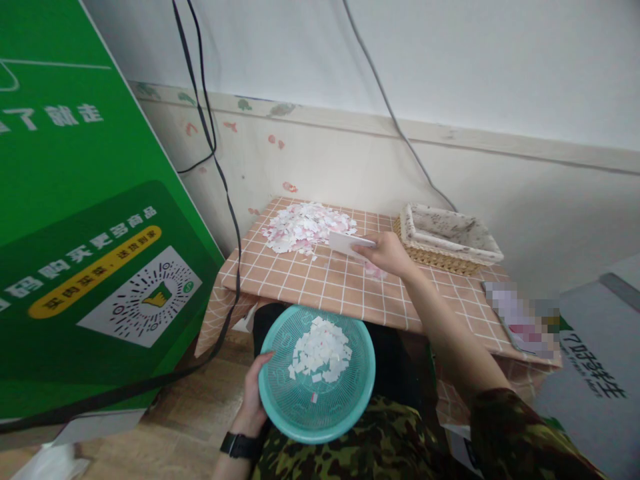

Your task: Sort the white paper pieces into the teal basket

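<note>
The left hand (255,387) gripped the rim of a round teal plastic basket (345,407) over the lap (395,367), with white paper bits (323,350) inside. The right hand (386,253) pinched a flat white card (345,243) near a white and pink paper heap (305,225) on the brown checked table (300,283).

Open room lies along the bench (293,279) between the paper heap (307,228) and the colander (369,363). The wicker basket (440,259) stands close beside the right hand (387,252), and a black cord (239,257) crosses the left approach.
</note>
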The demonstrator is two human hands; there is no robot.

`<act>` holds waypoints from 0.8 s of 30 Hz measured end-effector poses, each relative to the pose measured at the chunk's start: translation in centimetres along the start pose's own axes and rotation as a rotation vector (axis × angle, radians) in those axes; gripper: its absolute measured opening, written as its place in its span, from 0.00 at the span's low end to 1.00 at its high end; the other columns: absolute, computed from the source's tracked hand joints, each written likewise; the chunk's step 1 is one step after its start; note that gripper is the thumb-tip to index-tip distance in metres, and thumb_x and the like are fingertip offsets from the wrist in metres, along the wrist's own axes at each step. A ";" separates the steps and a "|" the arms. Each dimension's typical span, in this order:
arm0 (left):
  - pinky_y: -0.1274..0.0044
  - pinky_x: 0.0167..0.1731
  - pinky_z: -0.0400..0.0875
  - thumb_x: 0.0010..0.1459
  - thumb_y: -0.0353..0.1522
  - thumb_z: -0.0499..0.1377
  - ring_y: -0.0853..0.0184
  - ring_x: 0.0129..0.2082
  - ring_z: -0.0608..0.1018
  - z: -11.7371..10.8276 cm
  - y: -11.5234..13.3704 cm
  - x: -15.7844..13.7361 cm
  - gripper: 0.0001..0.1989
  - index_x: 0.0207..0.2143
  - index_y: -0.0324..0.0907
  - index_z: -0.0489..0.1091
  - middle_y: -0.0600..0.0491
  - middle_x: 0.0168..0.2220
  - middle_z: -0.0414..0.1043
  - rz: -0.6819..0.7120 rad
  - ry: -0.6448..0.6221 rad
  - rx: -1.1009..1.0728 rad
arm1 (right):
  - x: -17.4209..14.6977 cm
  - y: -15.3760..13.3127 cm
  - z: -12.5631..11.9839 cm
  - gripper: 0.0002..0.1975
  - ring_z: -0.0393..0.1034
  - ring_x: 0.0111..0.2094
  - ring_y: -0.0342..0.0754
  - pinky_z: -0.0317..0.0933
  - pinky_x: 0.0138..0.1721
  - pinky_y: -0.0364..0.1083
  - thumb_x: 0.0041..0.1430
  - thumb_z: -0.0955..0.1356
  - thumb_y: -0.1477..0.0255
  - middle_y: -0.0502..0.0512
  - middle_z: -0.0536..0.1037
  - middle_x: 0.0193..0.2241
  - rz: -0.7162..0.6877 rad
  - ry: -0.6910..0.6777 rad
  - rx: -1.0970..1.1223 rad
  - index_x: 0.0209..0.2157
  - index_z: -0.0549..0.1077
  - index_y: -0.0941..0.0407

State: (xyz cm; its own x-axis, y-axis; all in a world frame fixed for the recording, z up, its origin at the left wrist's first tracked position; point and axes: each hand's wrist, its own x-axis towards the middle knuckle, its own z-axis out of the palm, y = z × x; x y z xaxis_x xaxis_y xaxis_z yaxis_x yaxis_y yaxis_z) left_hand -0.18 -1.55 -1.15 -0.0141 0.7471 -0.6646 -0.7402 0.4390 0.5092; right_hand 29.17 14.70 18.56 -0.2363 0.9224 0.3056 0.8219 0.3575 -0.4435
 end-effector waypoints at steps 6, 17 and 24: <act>0.73 0.27 0.71 0.44 0.30 0.62 0.64 0.22 0.76 -0.1 0.0 0.0 0.04 0.24 0.37 0.74 0.51 0.22 0.77 0.003 -0.015 0.011 | -4.1 -5.0 6.4 0.19 0.68 0.26 0.50 0.53 0.27 0.46 0.61 0.56 0.62 0.57 0.76 0.24 0.182 0.270 -0.057 0.30 0.74 0.55; 0.71 0.29 0.72 0.46 0.32 0.62 0.63 0.24 0.77 -0.9 -0.3 0.6 0.07 0.28 0.37 0.75 0.49 0.26 0.78 -0.045 -0.070 0.014 | -2.1 -3.8 8.8 0.19 0.70 0.32 0.56 0.56 0.30 0.48 0.59 0.57 0.62 0.65 0.76 0.30 0.426 0.305 -0.009 0.33 0.74 0.58; 0.71 0.28 0.72 0.44 0.30 0.62 0.63 0.22 0.77 -0.1 0.1 0.0 0.05 0.25 0.37 0.75 0.51 0.23 0.77 -0.021 -0.018 0.016 | -3.4 -1.1 8.4 0.19 0.69 0.31 0.54 0.56 0.31 0.47 0.58 0.58 0.61 0.61 0.77 0.29 0.405 0.458 0.049 0.32 0.73 0.59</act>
State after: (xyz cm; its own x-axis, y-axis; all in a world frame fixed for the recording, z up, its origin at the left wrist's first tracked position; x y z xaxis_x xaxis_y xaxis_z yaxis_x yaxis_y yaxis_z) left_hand -0.31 -1.57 -1.17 0.0134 0.7462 -0.6656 -0.7295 0.4626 0.5039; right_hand 24.70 12.44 10.90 0.3458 0.8337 0.4305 0.7724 0.0075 -0.6351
